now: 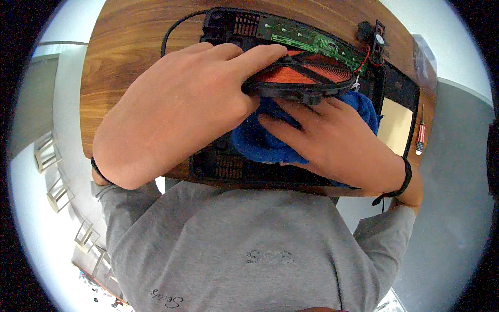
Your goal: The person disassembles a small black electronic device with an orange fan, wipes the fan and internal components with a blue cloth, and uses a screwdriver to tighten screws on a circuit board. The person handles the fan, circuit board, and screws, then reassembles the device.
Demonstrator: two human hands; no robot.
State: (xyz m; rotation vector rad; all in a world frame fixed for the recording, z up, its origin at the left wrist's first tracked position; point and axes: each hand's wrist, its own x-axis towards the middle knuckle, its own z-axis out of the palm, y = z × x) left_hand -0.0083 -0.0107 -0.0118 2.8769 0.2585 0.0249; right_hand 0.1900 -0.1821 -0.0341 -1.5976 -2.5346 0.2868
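Note:
My left hand (176,104) grips the left rim of a round induction coil (317,74), copper windings in a black frame, and holds it tilted up. Under the coil, a blue cloth (262,139) lies bunched inside an opened black appliance housing (223,179). My right hand (340,143) is on this cloth, fingers bent into it and partly hidden below the coil frame. Behind the coil, a green circuit board (312,42) runs along the housing's far side. Thin red wires lead from near the board to a small black part (379,40) with a pale round piece.
A screwdriver (420,138) with a red and black handle lies at the right table edge. The wooden table (125,41) carries the housing, and a black cable (174,26) loops at its far left. A clear plastic bag (425,60) sits at the far right.

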